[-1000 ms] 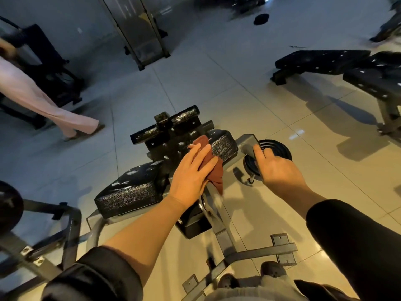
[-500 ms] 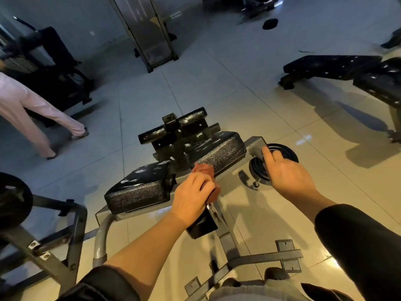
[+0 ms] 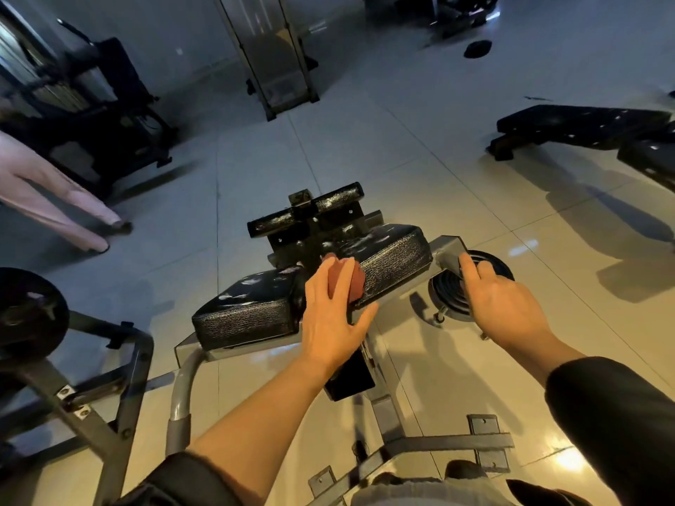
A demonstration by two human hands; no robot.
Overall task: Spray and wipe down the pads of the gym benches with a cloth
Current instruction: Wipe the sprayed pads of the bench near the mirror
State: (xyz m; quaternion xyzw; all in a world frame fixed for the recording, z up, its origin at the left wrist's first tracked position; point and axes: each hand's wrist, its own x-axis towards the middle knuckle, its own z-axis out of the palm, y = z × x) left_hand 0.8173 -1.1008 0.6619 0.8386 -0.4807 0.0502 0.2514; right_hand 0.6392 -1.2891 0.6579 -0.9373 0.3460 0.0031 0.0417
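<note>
Currently I log the left hand (image 3: 330,315) with fingers straight and spread, pressing a reddish-brown cloth (image 3: 354,283) against the near inner corner of the right black textured vinyl pad (image 3: 394,257). The matching left black vinyl pad (image 3: 244,312) sits just beside it on the grey steel bench frame (image 3: 387,407). My right hand (image 3: 504,304) rests on the frame's right end, fingers loosely extended, forefinger pointing forward over a black round weight plate (image 3: 449,290). Nothing gripped there. Pale tiled floor (image 3: 365,140) underneath; black flat bench (image 3: 577,126) far right.
</note>
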